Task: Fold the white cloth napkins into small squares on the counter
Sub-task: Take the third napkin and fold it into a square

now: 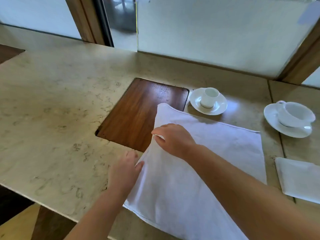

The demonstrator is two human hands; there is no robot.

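A large white cloth napkin [216, 153] lies spread on the beige stone counter [52, 118], its far left corner over a wooden inset. My right hand [173, 139] reaches across the napkin and pinches its left edge, lifting a small ridge of cloth. My left hand [124, 172] rests at the same edge a little nearer to me, fingertips on the cloth and the counter. A second white napkin [299, 181], folded into a smaller square, lies flat at the right edge of the view.
A dark wooden panel [138, 111] is set into the counter. Behind the napkin stands a small white cup on a saucer [207, 101]; a larger cup and saucer [290, 118] sit at the right. Frosted glass panels rise behind. The counter's near edge drops off at bottom left.
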